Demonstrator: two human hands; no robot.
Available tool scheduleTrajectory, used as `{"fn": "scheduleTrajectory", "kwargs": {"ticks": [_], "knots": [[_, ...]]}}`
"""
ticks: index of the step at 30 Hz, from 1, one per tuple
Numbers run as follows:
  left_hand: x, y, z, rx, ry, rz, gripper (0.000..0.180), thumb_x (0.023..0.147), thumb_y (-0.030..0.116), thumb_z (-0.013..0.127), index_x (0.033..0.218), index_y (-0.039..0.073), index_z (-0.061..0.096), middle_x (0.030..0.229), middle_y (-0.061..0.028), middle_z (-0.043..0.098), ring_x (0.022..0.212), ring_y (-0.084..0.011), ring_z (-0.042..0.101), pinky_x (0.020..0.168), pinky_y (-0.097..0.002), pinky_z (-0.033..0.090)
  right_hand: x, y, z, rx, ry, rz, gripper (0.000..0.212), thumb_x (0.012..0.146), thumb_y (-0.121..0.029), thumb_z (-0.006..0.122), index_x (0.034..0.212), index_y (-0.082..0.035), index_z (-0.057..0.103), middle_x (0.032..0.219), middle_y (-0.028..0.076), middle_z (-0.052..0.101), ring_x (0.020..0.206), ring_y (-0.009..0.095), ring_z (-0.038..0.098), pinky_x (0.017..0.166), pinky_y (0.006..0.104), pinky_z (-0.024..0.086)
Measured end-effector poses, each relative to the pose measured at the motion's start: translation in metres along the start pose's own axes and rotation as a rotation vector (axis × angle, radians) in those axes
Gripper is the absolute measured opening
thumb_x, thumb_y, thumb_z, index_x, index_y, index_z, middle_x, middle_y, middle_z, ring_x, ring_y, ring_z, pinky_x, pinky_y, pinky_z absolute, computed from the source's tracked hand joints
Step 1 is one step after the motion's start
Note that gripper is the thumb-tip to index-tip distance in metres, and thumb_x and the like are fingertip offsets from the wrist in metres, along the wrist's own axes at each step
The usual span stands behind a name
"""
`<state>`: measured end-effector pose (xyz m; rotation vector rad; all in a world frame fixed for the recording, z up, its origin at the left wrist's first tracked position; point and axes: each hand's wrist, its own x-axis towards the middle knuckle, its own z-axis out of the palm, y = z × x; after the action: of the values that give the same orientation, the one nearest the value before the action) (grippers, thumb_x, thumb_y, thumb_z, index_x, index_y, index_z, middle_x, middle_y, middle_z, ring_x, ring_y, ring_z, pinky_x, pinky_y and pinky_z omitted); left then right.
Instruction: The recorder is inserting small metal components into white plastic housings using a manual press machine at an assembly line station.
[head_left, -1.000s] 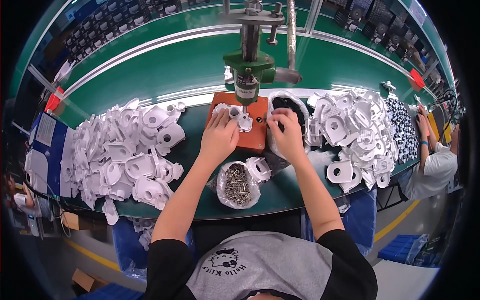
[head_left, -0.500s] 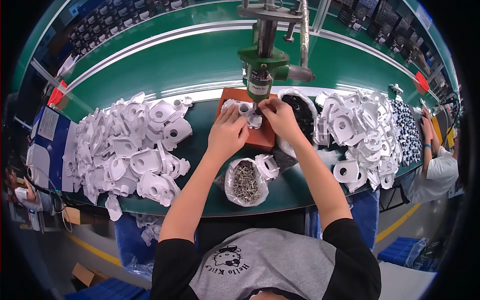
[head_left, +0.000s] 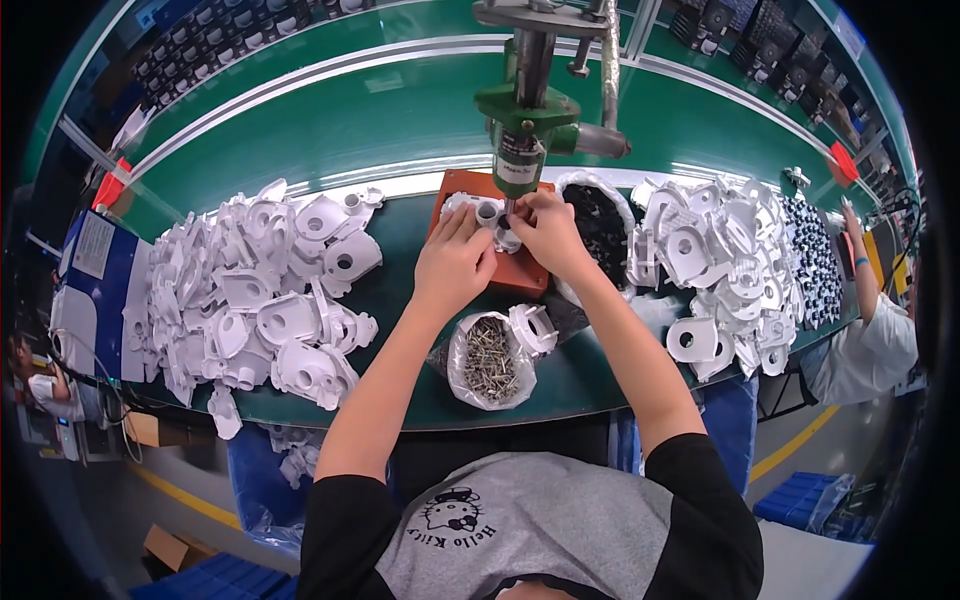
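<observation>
A white moulded plastic part [head_left: 507, 241] lies on an orange block [head_left: 520, 273] under a green press-like machine with a vertical spindle [head_left: 517, 165]. My left hand [head_left: 455, 258] presses its fingers on the left side of this part, holding it against the block. My right hand [head_left: 545, 232] is closed in a pinch right beside the spindle's lower tip, over the part's right side. What its fingertips hold is hidden. A small dark spot shows on the part between the two hands.
A bag of metal screws [head_left: 489, 365] stands nearer me, and a bag of black pieces [head_left: 602, 225] sits right of the block. White parts are heaped at left [head_left: 240, 300] and right [head_left: 725, 260]. Small dark pieces [head_left: 812, 265] and another person's arm [head_left: 862, 265] are far right.
My right hand has shifted slightly left, closer to the spindle tip. My left hand stays on the white part. The other person's arm at far right has stretched farther forward.
</observation>
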<state>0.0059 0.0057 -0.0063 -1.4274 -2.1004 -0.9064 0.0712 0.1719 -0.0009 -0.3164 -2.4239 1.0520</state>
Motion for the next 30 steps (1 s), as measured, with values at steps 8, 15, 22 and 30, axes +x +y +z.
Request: {"fn": "scheduleTrajectory", "kwargs": {"ticks": [8, 15, 22, 30], "knots": [[0.000, -0.002, 0.002, 0.000, 0.023, -0.004, 0.011, 0.076, 0.010, 0.060, 0.083, 0.001, 0.058, 0.108, -0.0229, 0.063, 0.107, -0.0381, 0.059, 0.098, -0.0458, 0.044, -0.007, -0.001, -0.002, 0.245, 0.091, 0.049, 0.019, 0.082, -0.011, 0.065, 0.096, -0.001, 0.058, 0.087, 0.007, 0.060, 0.079, 0.016, 0.058, 0.074, 0.0300, 0.045], [-0.001, -0.004, 0.002, 0.010, 0.050, 0.010, 0.012, 0.076, 0.010, 0.060, 0.083, 0.001, 0.058, 0.107, -0.0234, 0.063, 0.106, -0.0381, 0.059, 0.097, -0.0458, 0.044, -0.073, -0.040, -0.035, 0.240, -0.092, -0.089, 0.011, 0.081, -0.007, 0.063, 0.090, -0.001, 0.061, 0.088, 0.007, 0.057, 0.082, 0.018, 0.056, 0.077, 0.0285, 0.045], [-0.001, -0.001, 0.001, 0.000, 0.061, -0.006, 0.012, 0.076, 0.010, 0.059, 0.084, 0.001, 0.059, 0.106, -0.0233, 0.064, 0.105, -0.0381, 0.059, 0.098, -0.0457, 0.044, -0.102, -0.060, -0.027, -0.214, -0.220, -0.482, 0.015, 0.069, -0.011, 0.070, 0.083, -0.007, 0.069, 0.115, 0.009, 0.057, 0.106, 0.028, 0.051, 0.091, 0.0406, 0.039], [-0.002, -0.001, 0.002, 0.009, 0.059, 0.000, 0.013, 0.076, 0.011, 0.059, 0.084, 0.001, 0.060, 0.106, -0.0235, 0.064, 0.105, -0.0383, 0.060, 0.097, -0.0458, 0.045, -0.105, -0.065, -0.017, -0.546, -0.207, -0.550, 0.016, 0.064, -0.016, 0.070, 0.079, -0.009, 0.070, 0.113, 0.009, 0.057, 0.108, 0.026, 0.049, 0.090, 0.0399, 0.039]]}}
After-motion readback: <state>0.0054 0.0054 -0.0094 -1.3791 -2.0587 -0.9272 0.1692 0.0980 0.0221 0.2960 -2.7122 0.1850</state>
